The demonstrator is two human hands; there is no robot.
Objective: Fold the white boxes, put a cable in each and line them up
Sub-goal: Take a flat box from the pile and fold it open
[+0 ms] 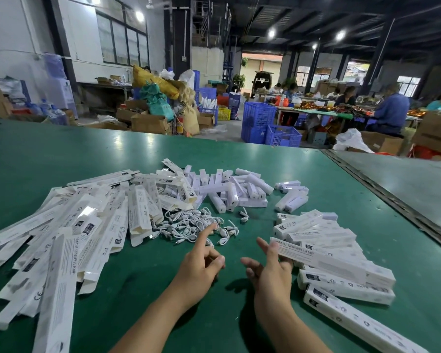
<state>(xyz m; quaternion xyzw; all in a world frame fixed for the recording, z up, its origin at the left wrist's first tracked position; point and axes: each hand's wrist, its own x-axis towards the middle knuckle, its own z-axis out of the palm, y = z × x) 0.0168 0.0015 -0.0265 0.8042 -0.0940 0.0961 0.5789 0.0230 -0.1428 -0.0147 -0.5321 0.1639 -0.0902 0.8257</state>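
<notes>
My left hand point(204, 261) hovers over the green table point(138, 154), its index finger stretched toward the pile of short white cables point(189, 224) and its other fingers curled; I see nothing in it. My right hand point(270, 271) has straight, spread fingers that touch the near end of a folded white box point(321, 261). That box lies on top of the row of folded boxes point(323, 234) lined up at the right. A big heap of flat, unfolded box sleeves point(87, 238) covers the left.
Small white stick-shaped items point(229, 193) lie heaped behind the cables. A metal seam point(382, 192) runs along the table's right side. Beyond the far edge stand blue crates point(259, 123), cardboard boxes, sacks and seated people at other tables.
</notes>
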